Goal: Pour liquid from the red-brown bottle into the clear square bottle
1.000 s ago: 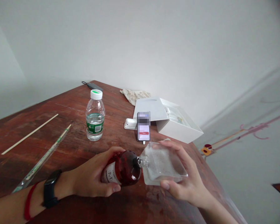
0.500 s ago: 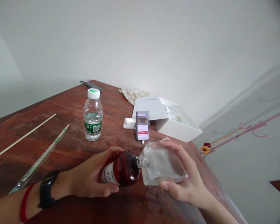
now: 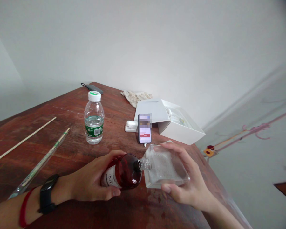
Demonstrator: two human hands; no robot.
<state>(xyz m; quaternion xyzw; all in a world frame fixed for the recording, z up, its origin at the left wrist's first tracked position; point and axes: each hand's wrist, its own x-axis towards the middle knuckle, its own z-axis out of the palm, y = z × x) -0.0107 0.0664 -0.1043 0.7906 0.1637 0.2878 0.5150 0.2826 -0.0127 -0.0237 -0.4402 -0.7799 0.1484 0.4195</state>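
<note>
A dark red-brown bottle [image 3: 130,173] with a white label is wrapped by my left hand [image 3: 97,178], tilted with its neck to the right. My right hand [image 3: 188,181] grips a clear square bottle [image 3: 159,167] by its edges, lying on its side in the air with its threaded neck pointing left. The two bottle mouths meet or overlap between my hands; I cannot tell whether they touch. The clear bottle's inside looks frosted or wet.
A capped water bottle [image 3: 94,119] stands left of centre. Behind my hands are a phone [image 3: 145,130], a white case [image 3: 130,126], a white box [image 3: 183,127] and a cloth [image 3: 134,97]. A thin stick [image 3: 26,138] and wrapped chopsticks [image 3: 41,160] lie left on the wooden table [image 3: 69,106].
Almost nothing differs. The whole view has shifted very slightly, and both hands keep the same hold on the two bottles, mouth to mouth.
</note>
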